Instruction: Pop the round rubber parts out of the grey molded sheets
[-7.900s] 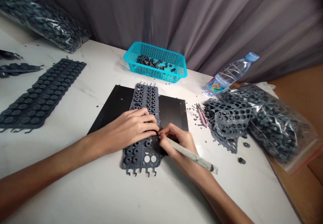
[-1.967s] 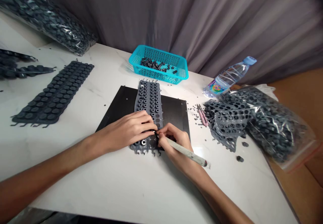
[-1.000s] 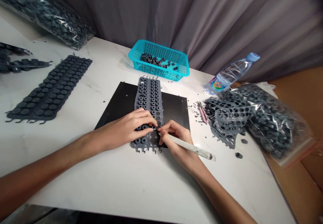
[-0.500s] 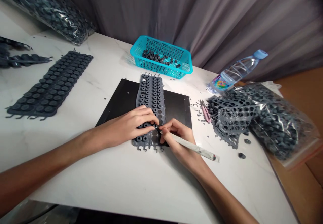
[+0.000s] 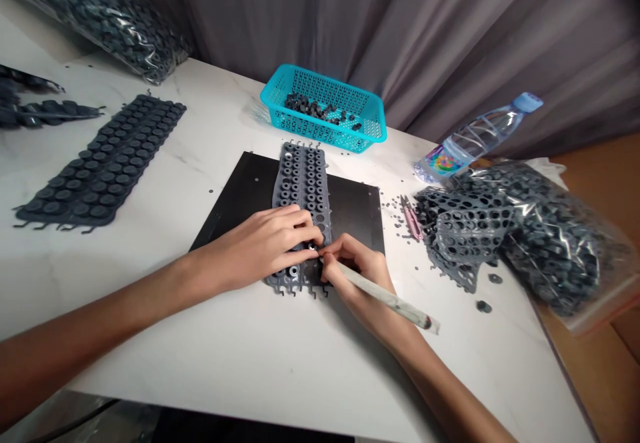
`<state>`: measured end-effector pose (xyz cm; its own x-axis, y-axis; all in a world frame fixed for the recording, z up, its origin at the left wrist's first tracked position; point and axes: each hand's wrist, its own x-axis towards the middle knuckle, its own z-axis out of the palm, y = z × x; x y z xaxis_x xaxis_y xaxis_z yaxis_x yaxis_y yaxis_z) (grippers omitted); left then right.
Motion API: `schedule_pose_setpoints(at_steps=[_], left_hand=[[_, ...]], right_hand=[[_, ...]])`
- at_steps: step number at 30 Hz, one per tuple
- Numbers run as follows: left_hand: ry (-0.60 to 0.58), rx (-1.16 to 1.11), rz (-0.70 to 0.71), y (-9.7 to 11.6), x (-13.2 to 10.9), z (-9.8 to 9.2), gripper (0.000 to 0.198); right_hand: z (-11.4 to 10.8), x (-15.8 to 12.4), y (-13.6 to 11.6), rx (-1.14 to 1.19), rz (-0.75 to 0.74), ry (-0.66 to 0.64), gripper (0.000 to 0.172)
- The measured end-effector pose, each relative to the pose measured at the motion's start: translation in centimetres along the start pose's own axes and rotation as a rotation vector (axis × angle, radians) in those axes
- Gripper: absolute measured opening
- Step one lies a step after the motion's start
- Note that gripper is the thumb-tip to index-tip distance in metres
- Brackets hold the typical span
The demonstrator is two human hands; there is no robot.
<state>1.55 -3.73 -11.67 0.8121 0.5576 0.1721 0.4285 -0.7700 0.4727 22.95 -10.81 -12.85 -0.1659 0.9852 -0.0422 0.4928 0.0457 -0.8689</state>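
A dark grey rubber sheet [image 5: 315, 180] with rows of small ringed parts and some round holes lies on a black board [image 5: 353, 206]. Across its lower half rests my left hand [image 5: 273, 240], thumb and forefinger pinched close at a small part; what is between them is too small to make out. My right hand [image 5: 357, 270] grips a pale pen-like tool [image 5: 387, 298], its tip hidden at the fingertips, which meet the left ones over the sheet.
A turquoise basket [image 5: 325, 133] holds small dark parts. Another rubber sheet [image 5: 105, 160] lies left. On the right are pink snips [image 5: 413, 220], a bottle [image 5: 475, 138], holed scrap sheets [image 5: 473, 230] and a bag of parts [image 5: 560, 256]. Another filled bag [image 5: 115, 26] is at the back left.
The view has shifted slightly. My left fingers have moved a little right over the sheet, closer to my right fingertips. My right hand keeps its hold on the pen-like tool.
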Motion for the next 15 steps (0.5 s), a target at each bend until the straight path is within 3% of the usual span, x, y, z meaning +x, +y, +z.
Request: schedule_pose_setpoints(at_steps=[5,9,15], left_hand=[[0.057,0.173,0.066,0.7,-0.4,1.2,0.029],[0.202,0.129,-0.077,1.4,-0.7,1.9,0.028],[0.04,-0.128,-0.118,0.6,-0.4,0.2,0.022]], right_hand=[[0.6,-0.1,-0.5,-0.09,-0.051,0.063,0.011],[0.8,-0.2,-0.4,-0.08,-0.058,0.074,0.01],[-0.2,-0.1,0.1,0.166,0.018,0.086,0.01]])
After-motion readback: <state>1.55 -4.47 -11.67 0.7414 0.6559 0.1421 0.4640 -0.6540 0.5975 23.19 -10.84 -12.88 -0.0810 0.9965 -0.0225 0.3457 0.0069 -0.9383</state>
